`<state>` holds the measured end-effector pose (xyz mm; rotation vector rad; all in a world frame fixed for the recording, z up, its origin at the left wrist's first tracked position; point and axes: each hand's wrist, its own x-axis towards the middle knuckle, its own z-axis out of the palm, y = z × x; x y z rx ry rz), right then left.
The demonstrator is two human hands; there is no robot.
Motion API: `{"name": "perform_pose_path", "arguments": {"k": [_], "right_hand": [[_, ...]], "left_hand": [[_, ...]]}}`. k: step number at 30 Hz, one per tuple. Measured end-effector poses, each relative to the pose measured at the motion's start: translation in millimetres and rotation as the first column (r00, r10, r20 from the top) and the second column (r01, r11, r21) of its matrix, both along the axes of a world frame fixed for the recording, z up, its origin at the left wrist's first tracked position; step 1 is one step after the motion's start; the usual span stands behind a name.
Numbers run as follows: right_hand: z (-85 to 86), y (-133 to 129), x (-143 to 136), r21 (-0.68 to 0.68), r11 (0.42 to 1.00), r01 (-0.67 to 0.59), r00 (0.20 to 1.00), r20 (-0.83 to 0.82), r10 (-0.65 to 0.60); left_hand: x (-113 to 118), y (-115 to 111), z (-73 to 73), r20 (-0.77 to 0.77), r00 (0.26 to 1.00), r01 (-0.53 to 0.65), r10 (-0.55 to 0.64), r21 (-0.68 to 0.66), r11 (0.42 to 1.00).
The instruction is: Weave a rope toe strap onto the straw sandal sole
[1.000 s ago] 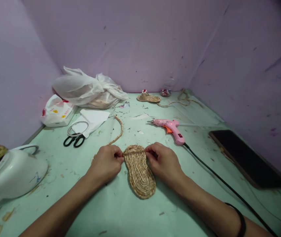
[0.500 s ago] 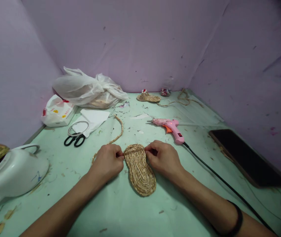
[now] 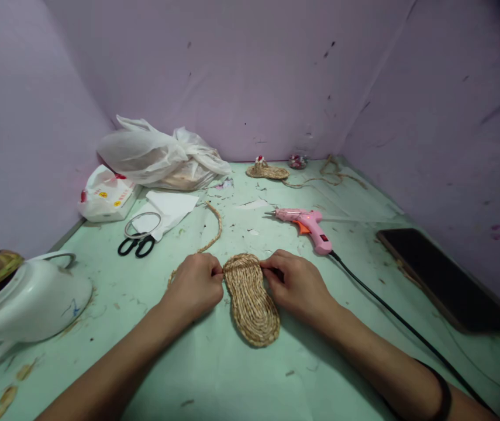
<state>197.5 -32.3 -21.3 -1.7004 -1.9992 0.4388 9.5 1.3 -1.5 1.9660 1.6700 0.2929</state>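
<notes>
A woven straw sole (image 3: 250, 298) lies flat on the green table (image 3: 214, 374), and everything else is placed from it. The left hand (image 3: 195, 286) is curled at its upper left edge, fingertips pinched where a braided cord (image 3: 213, 231) meets the rim. The right hand (image 3: 297, 283) is curled at the upper right edge, seemingly gripping the rim, though its fingertips are partly hidden. A pink glue gun (image 3: 304, 225) lies beyond the sole to the right, scissors (image 3: 138, 238) beyond to the left.
</notes>
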Motion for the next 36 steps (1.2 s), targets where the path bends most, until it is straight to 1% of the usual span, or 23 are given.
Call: {"name": "perform_pose_path", "arguments": {"k": [3, 7, 14, 22, 29, 36], "right_hand": [[-0.8, -0.6, -0.5, 0.008, 1.0, 0.003, 1.0, -0.003, -0.003], [-0.8, -1.0, -0.7, 0.013, 1.0, 0.008, 1.0, -0.019, -0.008], [-1.2, -1.9, -1.0, 0.024, 0.999, 0.023, 0.999, -0.044, -0.022], [-3.8, -1.6, 0.6, 0.047, 0.999, 0.025, 0.999, -0.032, -0.024], [-1.8, -2.5, 0.3, 0.048, 0.998, 0.031, 0.999, -0.034, -0.029], [-0.9, -3.0, 0.7, 0.04, 0.999, 0.032, 0.999, -0.032, -0.031]], "left_hand": [[0.7, -0.2, 0.0, -0.021, 0.999, 0.041, -0.04, 0.053, 0.998], [1.6, -0.7, -0.1, -0.018, 0.999, 0.051, -0.049, 0.066, 0.997], [0.8, -0.2, -2.6, -0.026, 0.999, 0.046, -0.044, 0.074, 0.996], [-0.1, -0.2, -2.7, -0.017, 0.998, 0.069, -0.068, 0.081, 0.994], [-0.4, -0.3, -3.4, -0.052, 0.997, 0.056, -0.052, 0.078, 0.995], [-0.1, 0.5, -3.6, -0.049, 0.997, 0.06, -0.057, 0.072, 0.996]]}}
